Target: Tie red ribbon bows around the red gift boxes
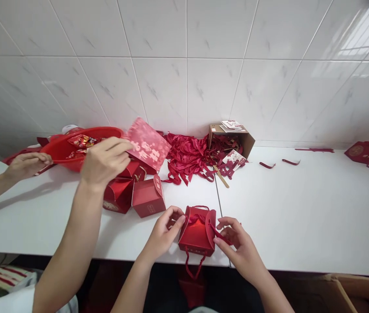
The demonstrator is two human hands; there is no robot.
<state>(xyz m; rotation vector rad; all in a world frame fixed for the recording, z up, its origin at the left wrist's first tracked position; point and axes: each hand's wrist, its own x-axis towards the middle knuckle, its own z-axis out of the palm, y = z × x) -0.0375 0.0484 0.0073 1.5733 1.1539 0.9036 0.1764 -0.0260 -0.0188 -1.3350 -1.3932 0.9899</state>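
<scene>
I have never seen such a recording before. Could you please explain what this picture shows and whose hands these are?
There is no machine: a camera worn on a person's head looks down at their bare hands. The left hand touches a red gift box; the right hand holds a red ribbon at its side. The white table also carries a ribbon heap and an open cardboard box. At left, a co-worker's one hand grips a red basin, the other hand a patterned red sheet.

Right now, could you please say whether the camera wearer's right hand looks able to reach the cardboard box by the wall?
Probably yes: mostly white tabletop lies between the right hand and the cardboard box, though the hand would likely have to let go of the red ribbon first.
</scene>
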